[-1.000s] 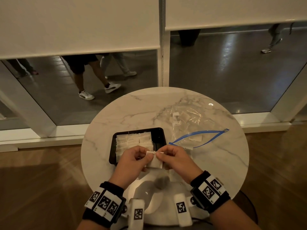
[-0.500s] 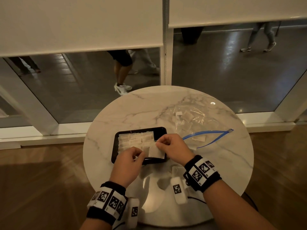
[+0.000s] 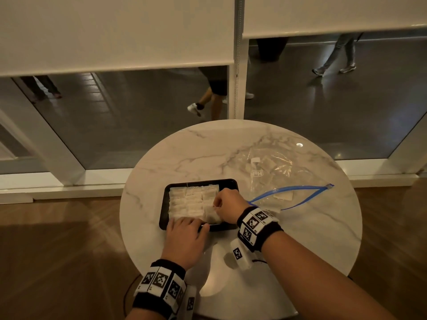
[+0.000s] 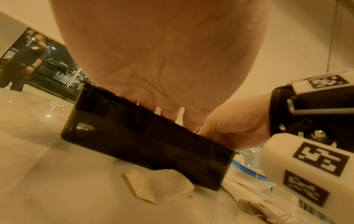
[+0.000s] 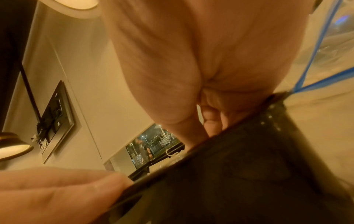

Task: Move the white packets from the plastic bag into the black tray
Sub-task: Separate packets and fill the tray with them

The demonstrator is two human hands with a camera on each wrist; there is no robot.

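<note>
- Right hand [image 3: 227, 207]: grip pinched on one white packet [image 3: 211, 214], held at the near right corner of the black tray [image 3: 231, 182]. The packet sits directly under the fingertips, so the way down into the tray is short; it stands roughly on edge, long side running along the near rim.
- Left hand [image 3: 184, 236]: fingers extended and laid over the near rim of the black tray, tips touching the near row of packets; grip released, nothing clasped. The left wrist view shows the palm over the tray wall with packet edges poking up between the fingers.
- Nearer hand for the seating move: the right, already on the packet. The left looks to be steadying the row (judgement).
- Black tray contents: rows of white packets filling the left and middle; a dark strip remains along the right side, beside the held packet.
- Plastic bag [image 3: 272, 172]: lies flat on the tabletop [image 3: 184, 153], right of and beyond the tray, blue zip mouth [image 3: 288, 188] open toward the right hand. Several packets are visible inside; one [image 3: 283, 196] lies at the mouth.
- One loose packet [image 4: 159, 184] rests on the tabletop against the tray's outer near wall.
- Judgement: task partly done; the bag still holds packets.
</note>
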